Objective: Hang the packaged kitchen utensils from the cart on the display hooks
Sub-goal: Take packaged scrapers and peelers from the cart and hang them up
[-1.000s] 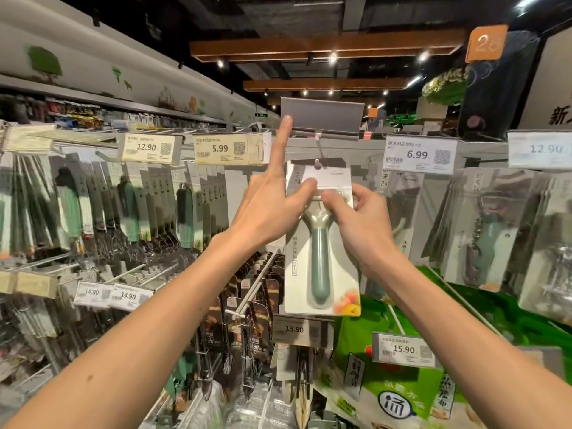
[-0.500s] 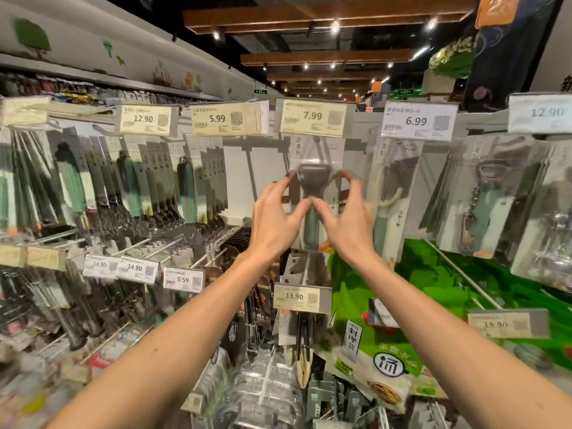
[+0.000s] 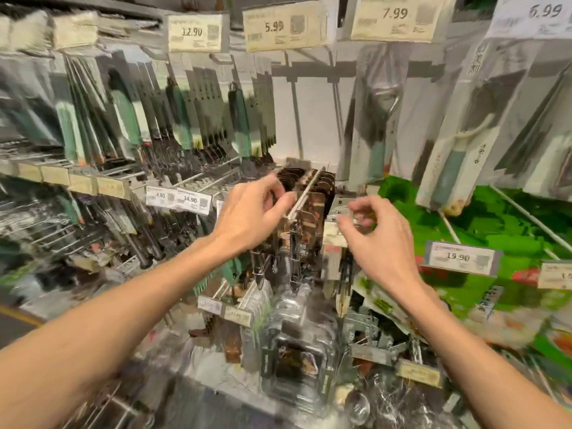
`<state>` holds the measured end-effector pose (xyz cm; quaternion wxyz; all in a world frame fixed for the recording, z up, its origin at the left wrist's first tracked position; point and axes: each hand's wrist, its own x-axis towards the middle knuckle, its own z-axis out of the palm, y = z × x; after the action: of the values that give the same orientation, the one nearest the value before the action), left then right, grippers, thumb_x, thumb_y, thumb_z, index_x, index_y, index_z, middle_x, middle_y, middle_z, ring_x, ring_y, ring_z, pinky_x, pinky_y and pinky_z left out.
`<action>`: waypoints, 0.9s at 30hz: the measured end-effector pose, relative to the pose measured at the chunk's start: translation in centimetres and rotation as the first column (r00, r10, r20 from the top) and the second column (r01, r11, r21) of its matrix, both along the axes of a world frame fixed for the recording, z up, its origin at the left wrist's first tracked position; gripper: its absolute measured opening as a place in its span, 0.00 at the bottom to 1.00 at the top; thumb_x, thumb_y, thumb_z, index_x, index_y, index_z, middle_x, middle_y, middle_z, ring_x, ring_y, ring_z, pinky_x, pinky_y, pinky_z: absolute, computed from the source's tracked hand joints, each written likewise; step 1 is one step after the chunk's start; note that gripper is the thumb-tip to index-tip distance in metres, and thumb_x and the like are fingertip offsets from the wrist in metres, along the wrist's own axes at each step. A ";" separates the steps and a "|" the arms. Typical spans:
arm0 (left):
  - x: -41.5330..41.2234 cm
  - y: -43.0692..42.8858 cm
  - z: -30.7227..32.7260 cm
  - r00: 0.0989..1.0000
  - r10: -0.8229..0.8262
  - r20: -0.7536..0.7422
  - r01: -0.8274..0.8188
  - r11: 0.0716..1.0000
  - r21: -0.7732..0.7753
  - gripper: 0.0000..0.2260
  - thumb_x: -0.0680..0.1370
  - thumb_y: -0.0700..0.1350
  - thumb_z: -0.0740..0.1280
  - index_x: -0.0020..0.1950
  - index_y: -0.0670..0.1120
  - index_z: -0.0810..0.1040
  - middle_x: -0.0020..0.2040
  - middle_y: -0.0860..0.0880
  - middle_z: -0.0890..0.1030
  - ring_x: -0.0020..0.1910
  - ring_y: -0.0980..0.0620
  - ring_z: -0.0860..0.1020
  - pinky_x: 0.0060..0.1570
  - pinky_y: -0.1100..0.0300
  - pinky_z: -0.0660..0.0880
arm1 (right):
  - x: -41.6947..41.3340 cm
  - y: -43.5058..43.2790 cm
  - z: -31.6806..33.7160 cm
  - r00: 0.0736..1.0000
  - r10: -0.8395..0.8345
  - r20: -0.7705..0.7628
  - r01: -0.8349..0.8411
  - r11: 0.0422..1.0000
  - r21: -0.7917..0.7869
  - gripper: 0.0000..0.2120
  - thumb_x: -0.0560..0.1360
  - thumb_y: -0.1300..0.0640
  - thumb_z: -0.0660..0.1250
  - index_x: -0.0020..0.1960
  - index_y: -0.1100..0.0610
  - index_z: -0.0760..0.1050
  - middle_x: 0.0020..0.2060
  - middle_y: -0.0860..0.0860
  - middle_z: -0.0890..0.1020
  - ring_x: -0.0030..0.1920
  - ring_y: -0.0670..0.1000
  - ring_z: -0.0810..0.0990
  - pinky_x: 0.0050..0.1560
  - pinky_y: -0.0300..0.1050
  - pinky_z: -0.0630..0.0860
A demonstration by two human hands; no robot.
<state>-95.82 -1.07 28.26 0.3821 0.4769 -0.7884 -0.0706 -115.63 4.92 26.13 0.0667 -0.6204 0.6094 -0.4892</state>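
The packaged peeler (image 3: 376, 119), a green-handled tool on a pale card, hangs on the hook under the 7.99 price tag (image 3: 394, 20). Both hands are well below it and hold nothing. My left hand (image 3: 250, 215) has its fingers loosely curled and apart, in front of a hook of brown-carded items (image 3: 312, 202). My right hand (image 3: 380, 239) is also loosely curled and empty, just right of that hook. The picture is motion-blurred. The cart is out of sight.
Rows of packaged green-handled utensils (image 3: 173, 113) fill the hooks at left under the 12.90 tag (image 3: 193, 32) and 5.99 tag (image 3: 278, 26). More packs (image 3: 455, 162) hang at right. Green bags (image 3: 483, 230) lie lower right. Long bare hooks (image 3: 192, 181) jut toward me.
Both hands let go of the peeler pack, which stays on the 7.99 hook, and dropped down toward me. The view tilted downward and blurred.
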 end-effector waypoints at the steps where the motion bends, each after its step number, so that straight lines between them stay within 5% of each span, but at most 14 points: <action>1: 1.8 1.1 -0.5 0.997 0.006 0.081 -0.008 1.000 0.020 0.09 0.81 0.52 0.65 0.41 0.53 0.74 0.29 0.49 0.76 0.25 0.53 0.72 0.27 0.66 0.67 | 1.2 0.9 -1.0 0.999 0.037 0.034 -0.037 0.999 0.006 0.06 0.75 0.51 0.70 0.49 0.50 0.75 0.42 0.45 0.79 0.43 0.46 0.78 0.48 0.50 0.78; 7: 14.7 9.4 -5.1 0.905 -0.025 0.425 -0.044 0.988 0.151 0.17 0.79 0.61 0.62 0.37 0.50 0.74 0.23 0.56 0.70 0.23 0.60 0.67 0.28 0.60 0.63 | 12.1 7.7 -9.7 0.975 0.201 0.090 -0.215 0.959 0.186 0.05 0.74 0.50 0.71 0.46 0.50 0.77 0.40 0.43 0.79 0.44 0.43 0.76 0.47 0.45 0.74; 12: 27.9 19.5 -12.0 0.828 0.077 0.555 -0.180 0.975 0.132 0.20 0.76 0.66 0.54 0.40 0.54 0.77 0.26 0.57 0.65 0.29 0.46 0.79 0.27 0.58 0.64 | 26.3 13.4 -17.9 0.919 0.351 0.178 -0.393 0.853 0.343 0.10 0.71 0.46 0.69 0.47 0.51 0.79 0.42 0.45 0.81 0.44 0.44 0.77 0.47 0.46 0.75; 16: 37.5 25.8 -15.5 0.802 0.109 0.587 -0.355 0.878 0.321 0.14 0.80 0.62 0.60 0.50 0.54 0.78 0.39 0.52 0.82 0.44 0.47 0.82 0.37 0.54 0.74 | 37.0 17.6 -21.6 0.846 0.481 0.232 -0.532 0.722 0.443 0.07 0.72 0.46 0.68 0.49 0.46 0.75 0.43 0.41 0.78 0.47 0.44 0.74 0.52 0.46 0.72; 21: 47.8 29.4 -19.5 0.780 0.266 0.567 -0.544 0.737 0.401 0.13 0.80 0.61 0.60 0.49 0.53 0.76 0.43 0.50 0.83 0.47 0.46 0.81 0.42 0.52 0.76 | 48.0 20.1 -25.1 0.797 0.560 0.227 -0.575 0.588 0.569 0.12 0.73 0.50 0.70 0.55 0.49 0.75 0.45 0.45 0.77 0.47 0.45 0.74 0.52 0.45 0.74; 27: 58.5 29.0 -25.4 0.760 0.401 0.511 -0.646 0.553 0.526 0.11 0.81 0.56 0.62 0.47 0.52 0.78 0.41 0.50 0.82 0.47 0.46 0.81 0.41 0.53 0.74 | 58.8 19.8 -28.4 0.731 0.649 0.212 -0.617 0.494 0.612 0.09 0.72 0.53 0.70 0.51 0.55 0.77 0.38 0.44 0.74 0.41 0.45 0.74 0.45 0.41 0.70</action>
<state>-37.32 27.96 2.83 0.0458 0.8018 -0.5763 -0.1514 -56.80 24.70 -2.31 0.4364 -0.7476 0.4694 -0.1740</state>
